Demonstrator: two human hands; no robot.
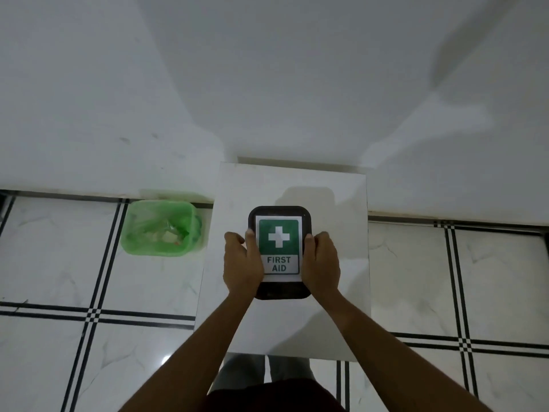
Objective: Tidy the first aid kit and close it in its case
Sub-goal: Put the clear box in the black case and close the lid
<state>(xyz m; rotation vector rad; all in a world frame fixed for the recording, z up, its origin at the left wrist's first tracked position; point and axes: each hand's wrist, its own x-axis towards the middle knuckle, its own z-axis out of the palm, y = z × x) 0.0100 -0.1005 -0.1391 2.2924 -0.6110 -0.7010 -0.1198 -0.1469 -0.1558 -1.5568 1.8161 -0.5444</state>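
A black first aid case point(279, 212) lies flat and closed on a small white table point(335, 292). Its lid carries a white label with a green panel, a white cross and the words FIRST AID. My left hand point(242, 266) grips the case's left side, thumb resting on the lid. My right hand point(320, 264) grips the right side in the same way. The case's contents are hidden under the lid.
A green bin point(133, 233) with a plastic liner and some scraps stands on the tiled floor left of the table. A white wall rises behind the table. My dark shorts point(273, 396) show at the bottom edge.
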